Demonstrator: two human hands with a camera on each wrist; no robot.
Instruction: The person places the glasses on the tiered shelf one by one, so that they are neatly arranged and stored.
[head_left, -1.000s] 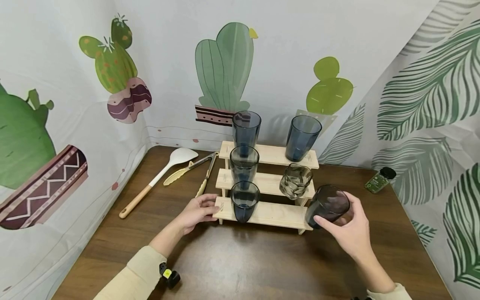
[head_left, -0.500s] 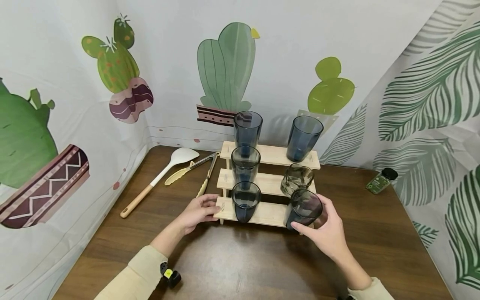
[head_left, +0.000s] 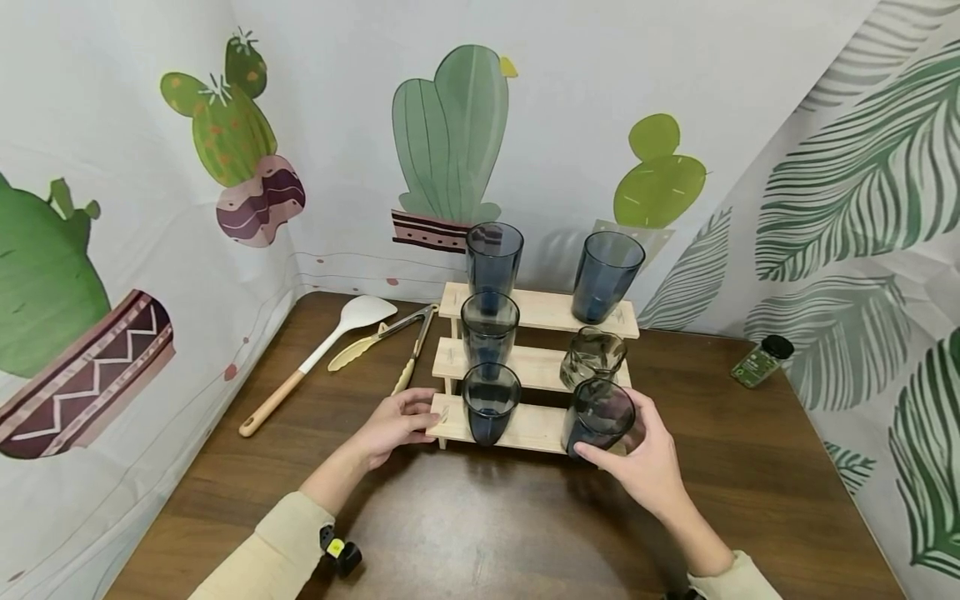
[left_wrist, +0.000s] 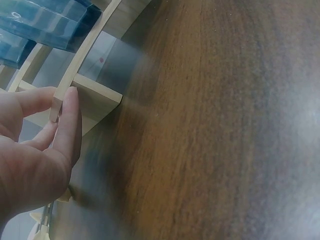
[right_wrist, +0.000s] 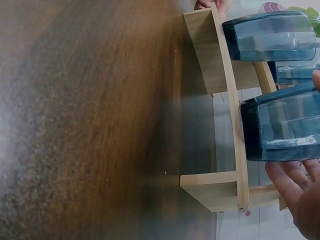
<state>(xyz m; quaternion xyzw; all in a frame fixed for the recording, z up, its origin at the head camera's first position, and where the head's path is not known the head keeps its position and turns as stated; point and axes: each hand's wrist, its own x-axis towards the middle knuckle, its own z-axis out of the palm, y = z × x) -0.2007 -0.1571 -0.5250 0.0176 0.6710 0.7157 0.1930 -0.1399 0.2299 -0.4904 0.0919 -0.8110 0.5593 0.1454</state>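
A three-tiered wooden rack [head_left: 536,427] stands on the table. My right hand [head_left: 647,462] holds a dark blue glass tumbler [head_left: 598,421] at the right end of its lowest tier. In the right wrist view that tumbler [right_wrist: 285,125] is upright with its base at the board. Fingers and thumb of my left hand [head_left: 390,427] pinch the left end of the lowest board [left_wrist: 80,60]. Matching tumblers occupy the left of the bottom tier [head_left: 491,408], the middle tier [head_left: 489,327] and the top tier [head_left: 493,262]. Another tumbler [head_left: 607,275] stands top right. A wavy smoky glass [head_left: 588,358], partly hidden, sits middle right.
Left of the rack lie a white ladle-like utensil [head_left: 363,312] with a wooden handle and a pair of tongs [head_left: 408,321]. A green jar with a black lid [head_left: 761,361] is at the far right. Patterned cloth [head_left: 562,125] hangs behind the table [head_left: 480,525].
My right hand has carried the tumbler leftward from beside the rack onto the right end of the lowest tier. The left hand keeps its place on the board.
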